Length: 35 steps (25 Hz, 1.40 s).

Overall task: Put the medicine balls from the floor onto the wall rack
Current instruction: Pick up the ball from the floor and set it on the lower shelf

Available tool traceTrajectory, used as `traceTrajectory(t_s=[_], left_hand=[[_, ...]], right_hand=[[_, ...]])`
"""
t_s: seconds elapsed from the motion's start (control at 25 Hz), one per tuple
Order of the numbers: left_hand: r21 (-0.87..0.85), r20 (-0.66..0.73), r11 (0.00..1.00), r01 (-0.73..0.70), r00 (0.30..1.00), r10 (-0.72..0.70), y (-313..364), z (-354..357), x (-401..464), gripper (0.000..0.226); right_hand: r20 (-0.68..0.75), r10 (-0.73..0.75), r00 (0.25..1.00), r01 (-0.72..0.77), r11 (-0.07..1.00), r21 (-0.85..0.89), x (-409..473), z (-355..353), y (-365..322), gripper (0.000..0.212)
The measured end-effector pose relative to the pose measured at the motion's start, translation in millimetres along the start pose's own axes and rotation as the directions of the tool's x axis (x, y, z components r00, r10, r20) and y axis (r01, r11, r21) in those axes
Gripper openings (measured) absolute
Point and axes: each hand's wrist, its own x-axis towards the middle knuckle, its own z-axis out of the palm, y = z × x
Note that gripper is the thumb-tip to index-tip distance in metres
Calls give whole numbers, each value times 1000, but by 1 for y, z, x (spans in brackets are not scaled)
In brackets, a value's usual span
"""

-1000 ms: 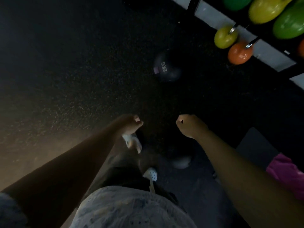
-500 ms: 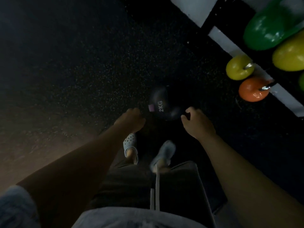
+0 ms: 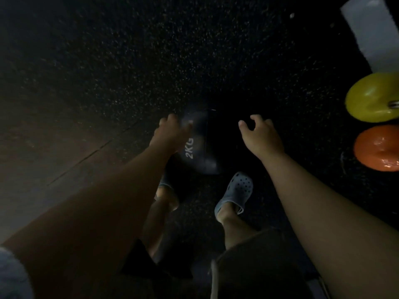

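A black medicine ball [image 3: 201, 147] marked 2KG lies on the dark speckled floor just ahead of my feet. My left hand [image 3: 170, 132] rests against the ball's left side, fingers spread over it. To the right of the ball my right hand [image 3: 260, 134] hovers with fingers curled apart, a small gap from it. The scene is dim and the ball's right edge fades into shadow. The wall rack is out of view.
At the right edge sit a yellow kettlebell [image 3: 371, 98] and an orange kettlebell [image 3: 377, 147] on the floor. A white strip [image 3: 371, 29] runs along the upper right. My feet in pale clogs [image 3: 236, 193] stand just behind the ball.
I have stepped closer and leaned down. Both fists have opened; the left hand has reached the ball's side and the right hand has come level with it.
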Motion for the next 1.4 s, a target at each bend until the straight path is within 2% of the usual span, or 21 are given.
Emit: traceTrajectory(t_s=[0.16, 0.28, 0.4, 0.48, 0.68, 0.88, 1.0, 1.08, 1.2, 1.28, 1.4], left_hand=[[-281, -89, 951, 133, 982, -164, 0, 46, 79, 87], [-492, -69, 843, 217, 956, -286, -6, 71, 108, 99], [-559, -97, 781, 281, 912, -397, -2, 84, 117, 110], [-561, -123, 780, 277, 904, -409, 8, 86, 103, 106], [-562, -195, 812, 160, 928, -318, 75, 53, 30, 97], [-533, -326, 841, -95, 940, -100, 213, -43, -110, 91], [-527, -391, 795, -302, 916, 88, 299, -104, -213, 84], [-506, -439, 733, -455, 867, 236, 352, -146, -298, 79], [-483, -491, 592, -645, 760, 427, 408, -192, -416, 73], [-464, -511, 490, -738, 675, 532, 428, -211, -483, 70], [-422, -542, 343, -839, 537, 647, 449, -221, -578, 67]], right_hand=[[-9, 136, 991, -132, 971, 200, 86, 39, 25, 75], [111, 228, 967, -253, 861, 441, 110, 67, 32, 94], [205, 270, 941, -339, 740, 581, 114, 79, 37, 115], [185, 253, 950, -312, 711, 631, 101, 70, 38, 114], [35, 255, 966, -205, 681, 703, 43, -22, 27, 108], [-257, 243, 935, 66, 594, 802, -61, -201, -6, 97], [-470, 293, 833, 280, 510, 814, -138, -315, -23, 94], [-586, 335, 738, 417, 457, 786, -207, -390, -32, 82], [-697, 419, 582, 564, 409, 717, -311, -474, -34, 66], [-750, 474, 461, 661, 380, 647, -375, -511, -32, 69], [-795, 513, 324, 764, 354, 539, -470, -552, -15, 79]])
